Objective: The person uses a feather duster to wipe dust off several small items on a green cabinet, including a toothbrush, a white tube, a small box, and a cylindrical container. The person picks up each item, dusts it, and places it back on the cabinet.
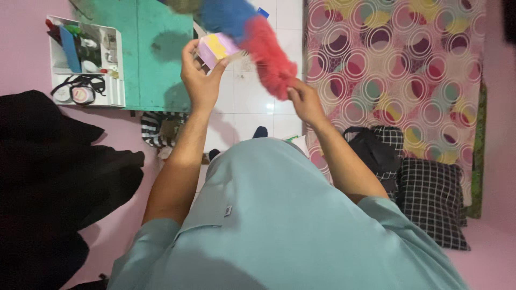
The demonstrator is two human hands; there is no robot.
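- We hold a small pastel box (215, 49), lilac with a yellow panel, raised in front of us; the left hand (200, 78) is closed around its lower edge.
- The right hand (305, 99) pinches the red end of a fluffy duster (252, 32); its blue section runs toward the upper frame edge.
- The red tuft lies against the box, so we judge the dusting as under way, extent unverifiable.
- A white organiser tray (115, 64) hangs on the pink wall, well apart.

Left hand (200, 75) holds box (216, 48); duster (252, 37) lies across it – right hand (306, 102) at duster's tip. Organizer (86, 62) far left. Mattress (392, 70) right, bags (419, 177) on it.
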